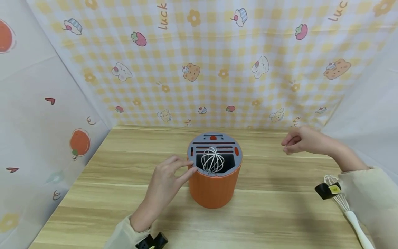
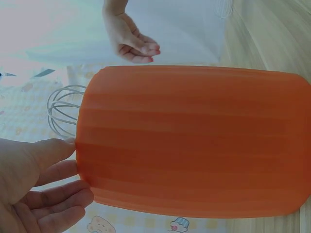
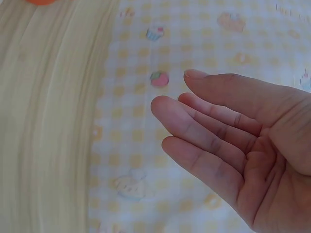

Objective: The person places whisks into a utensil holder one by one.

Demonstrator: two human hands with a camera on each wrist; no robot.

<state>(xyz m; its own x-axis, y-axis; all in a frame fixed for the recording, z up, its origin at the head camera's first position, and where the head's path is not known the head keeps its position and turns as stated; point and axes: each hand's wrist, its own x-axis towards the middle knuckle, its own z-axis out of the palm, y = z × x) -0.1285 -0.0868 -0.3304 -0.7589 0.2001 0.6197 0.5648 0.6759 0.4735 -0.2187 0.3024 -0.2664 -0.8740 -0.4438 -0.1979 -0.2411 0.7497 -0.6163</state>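
Nearest: left sleeve (image 1: 124,235), then left hand (image 1: 168,176), with fairly straight fingers touching the holder (image 1: 212,192) at its rim, without visible grip, presumably for steadiness. In the well (image 1: 229,162): whisk (image 1: 212,160), wires up, probably propped by the walls. Beyond: right hand (image 1: 306,140), empty, with loosely bent fingers; second whisk (image 1: 355,223), flat on table (image 1: 140,148).

— Which colours has the container (image 1: 212,193)?
— It is orange, with a grey top (image 1: 228,139).
— And the whisk (image 1: 212,161) inside?
— White.
— The curtain (image 1: 199,48)?
— Yellow and white checks, with pink strawberries (image 1: 141,39) printed.
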